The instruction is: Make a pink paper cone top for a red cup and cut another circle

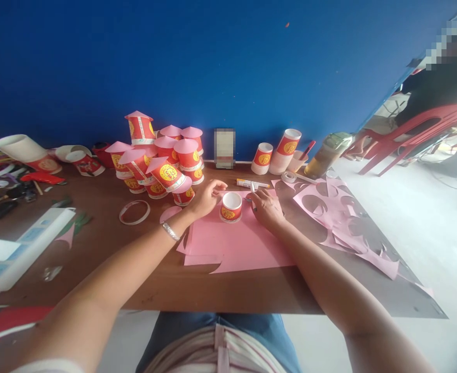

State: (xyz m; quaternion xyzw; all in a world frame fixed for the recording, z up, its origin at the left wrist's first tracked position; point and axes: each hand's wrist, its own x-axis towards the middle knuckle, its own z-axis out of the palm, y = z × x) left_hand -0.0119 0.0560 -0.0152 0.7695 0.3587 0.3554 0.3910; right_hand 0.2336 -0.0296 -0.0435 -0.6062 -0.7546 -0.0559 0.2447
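Note:
A red paper cup (pixel 231 213) with a yellow emblem stands mouth up on sheets of pink paper (pixel 247 243). My left hand (pixel 209 197) is just left of the cup, its fingers apart and loosely bent, holding nothing. To the right of the cup, my right hand (pixel 267 208) is closed low over the paper around a slim white pen (pixel 253 187), whose tip end is partly hidden by the fingers. Behind the hands lies a white marker with orange markings (pixel 244 183).
Several red cups with pink cone tops (pixel 168 173) are stacked at left, near a cardboard ring (pixel 134 212). Pink paper scraps (pixel 341 223) spread at right. Cups (pixel 262 158), tape (pixel 288 177) and a jar (pixel 327 153) line the wall. A power strip (pixel 30 248) lies far left.

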